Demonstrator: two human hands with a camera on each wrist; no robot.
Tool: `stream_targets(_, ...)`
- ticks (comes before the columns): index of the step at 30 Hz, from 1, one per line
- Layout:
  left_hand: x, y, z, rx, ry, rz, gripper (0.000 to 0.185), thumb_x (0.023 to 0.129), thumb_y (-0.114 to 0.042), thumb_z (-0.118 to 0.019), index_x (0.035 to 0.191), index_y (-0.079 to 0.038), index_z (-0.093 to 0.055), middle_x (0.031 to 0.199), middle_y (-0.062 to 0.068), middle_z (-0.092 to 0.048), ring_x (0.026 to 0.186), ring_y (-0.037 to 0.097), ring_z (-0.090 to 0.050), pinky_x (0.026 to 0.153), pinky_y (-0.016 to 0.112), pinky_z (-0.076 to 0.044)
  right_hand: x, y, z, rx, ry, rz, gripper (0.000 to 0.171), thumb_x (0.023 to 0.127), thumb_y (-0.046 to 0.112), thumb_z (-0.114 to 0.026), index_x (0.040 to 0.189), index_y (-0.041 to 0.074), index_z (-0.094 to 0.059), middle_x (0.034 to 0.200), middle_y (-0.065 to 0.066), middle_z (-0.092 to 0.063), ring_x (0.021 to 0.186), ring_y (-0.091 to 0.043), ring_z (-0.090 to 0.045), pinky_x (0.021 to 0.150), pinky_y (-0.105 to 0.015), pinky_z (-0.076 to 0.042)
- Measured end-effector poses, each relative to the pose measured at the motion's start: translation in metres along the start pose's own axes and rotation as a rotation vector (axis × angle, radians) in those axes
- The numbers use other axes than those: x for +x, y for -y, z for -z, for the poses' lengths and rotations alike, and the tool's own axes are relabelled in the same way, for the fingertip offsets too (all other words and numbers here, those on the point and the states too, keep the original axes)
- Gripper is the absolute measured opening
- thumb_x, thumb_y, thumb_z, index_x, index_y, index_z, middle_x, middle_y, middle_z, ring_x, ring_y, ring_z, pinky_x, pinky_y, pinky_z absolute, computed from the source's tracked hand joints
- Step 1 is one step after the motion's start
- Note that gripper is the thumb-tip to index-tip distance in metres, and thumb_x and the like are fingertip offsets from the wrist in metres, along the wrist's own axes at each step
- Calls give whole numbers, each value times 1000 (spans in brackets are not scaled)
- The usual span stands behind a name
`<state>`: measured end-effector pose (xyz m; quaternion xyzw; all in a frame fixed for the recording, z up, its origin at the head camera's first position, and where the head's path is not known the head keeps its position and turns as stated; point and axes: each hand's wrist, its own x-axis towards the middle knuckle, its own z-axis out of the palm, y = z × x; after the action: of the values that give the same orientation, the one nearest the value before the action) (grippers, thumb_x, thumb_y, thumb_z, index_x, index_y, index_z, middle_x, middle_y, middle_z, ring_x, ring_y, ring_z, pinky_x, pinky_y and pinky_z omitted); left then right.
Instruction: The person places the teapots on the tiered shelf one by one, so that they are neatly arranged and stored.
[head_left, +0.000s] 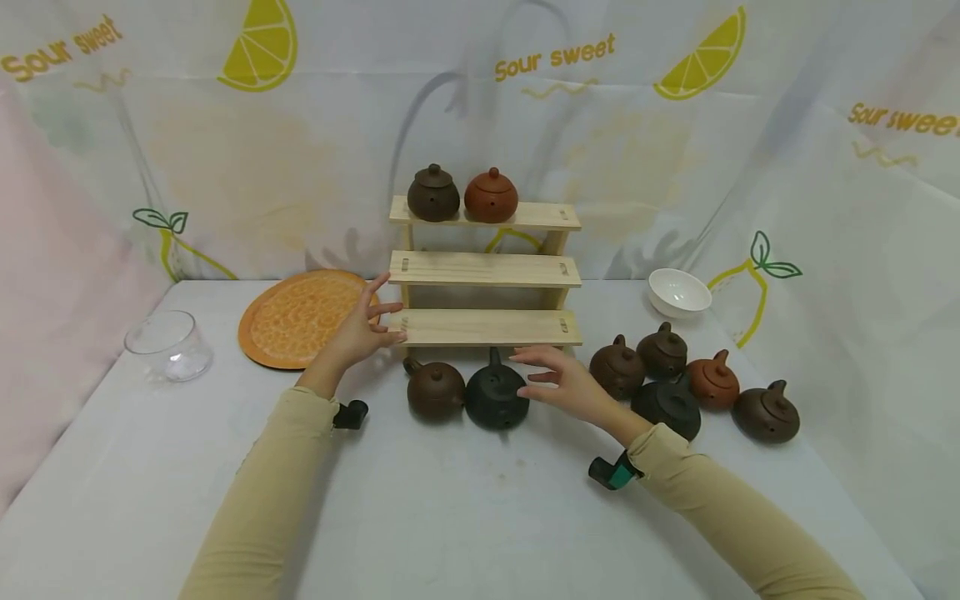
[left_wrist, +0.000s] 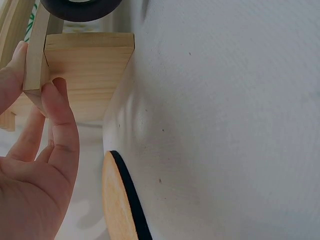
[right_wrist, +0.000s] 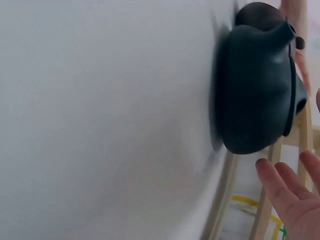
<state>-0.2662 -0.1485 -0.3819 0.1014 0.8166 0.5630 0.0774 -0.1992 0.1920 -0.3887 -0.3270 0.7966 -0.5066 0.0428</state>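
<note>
A three-step wooden rack [head_left: 486,269] stands at the back of the table. On its top step sit a dark brown teapot [head_left: 433,193] and a reddish one [head_left: 491,196]. My left hand [head_left: 365,327] touches the left end of the lowest step [left_wrist: 85,65], its fingers [left_wrist: 60,125] straight. My right hand [head_left: 558,379] hovers open just right of a black teapot [head_left: 496,397] [right_wrist: 257,80], not touching it. A brown teapot [head_left: 435,387] sits beside the black one.
Several more teapots [head_left: 693,387] cluster at the right of the table. A white bowl [head_left: 678,292] sits behind them. An orange patterned plate [head_left: 300,318] [left_wrist: 122,200] lies left of the rack, and a glass bowl [head_left: 168,344] stands at the far left. Printed cloth walls the table.
</note>
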Motion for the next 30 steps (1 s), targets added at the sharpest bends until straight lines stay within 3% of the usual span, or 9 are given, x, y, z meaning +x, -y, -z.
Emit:
stream_targets(6,0,1,1,-8,1,-10,98,82,5,-67,149,-31,-5,138,22,-43,106,43,-49,87,45,-42,-3,-5,-7,1,23,14,44,78,-1,-73,119,-4,-58,130,-25,-47,121,-35,-43,88,-45,-45)
stream_targets(13,-1,0,1,3,3,6,99,82,4,-68,149,-33,-5,138,21,-43,100,40,-51,79,35,-46,-3,-4,-10,-85,87,-38,48,77,10,-77,121,4,-60,135,-16,-46,123,-31,-42,88,-42,-45)
stream_targets(22,0,-1,1,-3,-1,-7,99,82,6,-67,149,-31,-6,137,22,-44,100,40,-52,76,31,-46,1,-4,-11,-89,154,-83,66,70,19,-83,129,11,-54,138,-10,-41,125,-25,-39,87,-40,-45)
stream_targets(30,-1,0,1,-12,-1,-8,99,81,5,-68,149,-30,-6,137,22,-44,100,40,-52,72,26,-46,5,-2,-15,-138,209,-108,77,68,24,-85,135,15,-48,138,-13,-36,126,-27,-35,91,-46,-40)
